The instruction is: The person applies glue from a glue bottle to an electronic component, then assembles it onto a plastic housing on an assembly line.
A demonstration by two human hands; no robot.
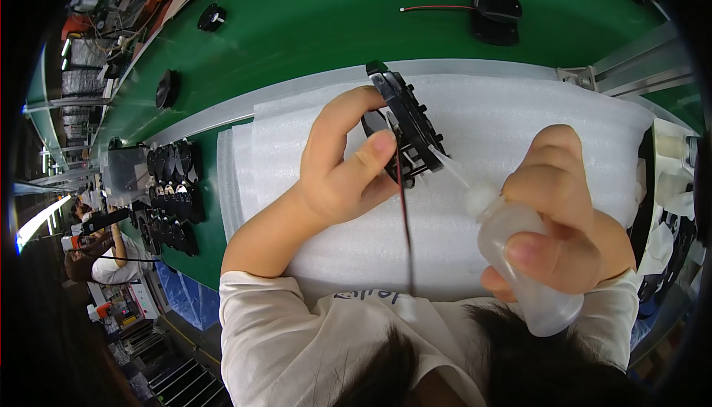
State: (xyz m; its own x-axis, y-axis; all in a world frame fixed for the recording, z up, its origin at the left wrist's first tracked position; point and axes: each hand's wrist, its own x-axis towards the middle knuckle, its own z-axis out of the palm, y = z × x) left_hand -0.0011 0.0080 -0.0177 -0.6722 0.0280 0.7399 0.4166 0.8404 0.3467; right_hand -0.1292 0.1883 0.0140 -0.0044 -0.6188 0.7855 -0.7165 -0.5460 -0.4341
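Note:
My left hand (345,159) grips a black plastic assembly (411,121), tilted up on its edge above the white foam sheet. A thin red and black cable (405,222) hangs down from that part. In my right hand (552,214) is a translucent squeeze bottle (530,281), its fingers wrapped round the body. The bottle's narrow clear nozzle (451,167) points up and left, its tip at the lower right side of the black assembly. Whether the tip touches the assembly, I cannot tell.
White foam sheeting (297,118) covers the work surface. Beyond a metal rail, the green belt (334,29) carries a black part with a red lead (495,14) and other black parts. Rows of black parts (174,196) stand at left. Another person (119,259) sits far left. White containers (675,170) stand right.

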